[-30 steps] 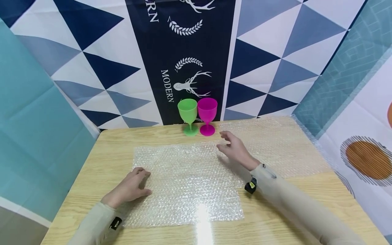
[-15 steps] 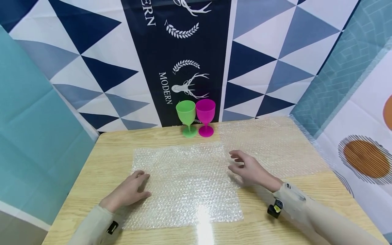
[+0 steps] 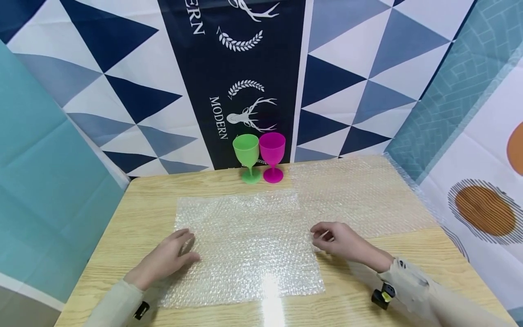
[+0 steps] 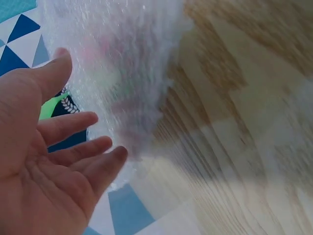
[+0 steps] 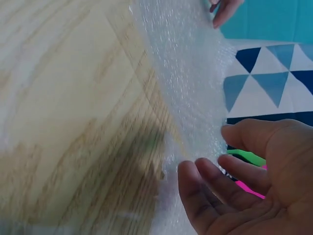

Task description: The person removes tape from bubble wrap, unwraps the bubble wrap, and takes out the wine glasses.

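A clear sheet of bubble wrap lies flat on the wooden table. My left hand rests at its left edge, fingers relaxed and bent. The left wrist view shows that hand with thumb and fingers spread, nothing between them, beside the wrap. Over at the sheet's right edge is my right hand, its fingers bent loosely. In the right wrist view a gap shows between the thumb and fingers of this hand, with the wrap's edge right by the fingertips.
A green goblet and a magenta goblet stand side by side at the table's back edge. Another bubble wrap sheet lies at the back right, bordering the first. Patterned cloth rises behind the table.
My right hand has drawn back from near the magenta goblet, toward me and slightly right, to the sheet's right edge. The left hand has stayed almost in place.
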The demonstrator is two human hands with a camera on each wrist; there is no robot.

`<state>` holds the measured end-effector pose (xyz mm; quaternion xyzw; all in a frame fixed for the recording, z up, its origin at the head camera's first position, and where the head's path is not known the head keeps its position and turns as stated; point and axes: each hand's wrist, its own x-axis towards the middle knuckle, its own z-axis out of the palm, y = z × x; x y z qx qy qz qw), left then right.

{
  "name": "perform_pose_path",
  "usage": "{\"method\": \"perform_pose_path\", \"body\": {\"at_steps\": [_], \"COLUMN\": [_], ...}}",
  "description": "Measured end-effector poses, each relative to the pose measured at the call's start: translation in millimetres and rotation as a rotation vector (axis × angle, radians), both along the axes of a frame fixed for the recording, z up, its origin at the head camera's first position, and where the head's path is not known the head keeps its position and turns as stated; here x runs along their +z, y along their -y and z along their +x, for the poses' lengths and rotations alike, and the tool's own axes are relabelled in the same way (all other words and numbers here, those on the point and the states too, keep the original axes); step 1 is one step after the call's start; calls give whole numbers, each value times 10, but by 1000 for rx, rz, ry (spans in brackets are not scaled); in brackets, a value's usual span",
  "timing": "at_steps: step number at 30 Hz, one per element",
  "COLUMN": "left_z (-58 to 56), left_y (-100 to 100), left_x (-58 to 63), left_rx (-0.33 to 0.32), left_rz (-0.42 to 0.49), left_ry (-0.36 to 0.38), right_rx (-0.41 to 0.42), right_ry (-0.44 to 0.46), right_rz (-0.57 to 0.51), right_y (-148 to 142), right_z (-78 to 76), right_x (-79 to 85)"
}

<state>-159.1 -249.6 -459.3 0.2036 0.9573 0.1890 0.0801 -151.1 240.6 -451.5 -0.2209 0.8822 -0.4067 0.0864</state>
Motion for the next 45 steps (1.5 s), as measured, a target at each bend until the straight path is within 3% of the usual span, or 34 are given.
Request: {"method": "perform_pose_path", "body": {"at_steps": [7, 14, 21, 31, 41, 45], "left_z": [39, 120, 169, 171, 157, 155], "left_y": [85, 238, 383, 362, 396, 387], "left_x": [11, 28, 9, -6, 60, 65], "left_rx": [-25, 25, 72, 127, 281, 296], "left_rz": [21, 25, -2, 2, 7, 14], "left_ry": [-157, -187, -88, 46, 180, 212], "right_rx": [24, 36, 17, 21, 6, -17], "right_ry": [30, 14, 41, 18, 17, 4], "right_rz": [55, 66, 89, 51, 63, 70], "right_y": [45, 53, 29, 88, 117, 124], "right_z": [71, 118, 99, 47, 89, 89], "right_x": [-63, -102, -87, -95, -125, -128]}}
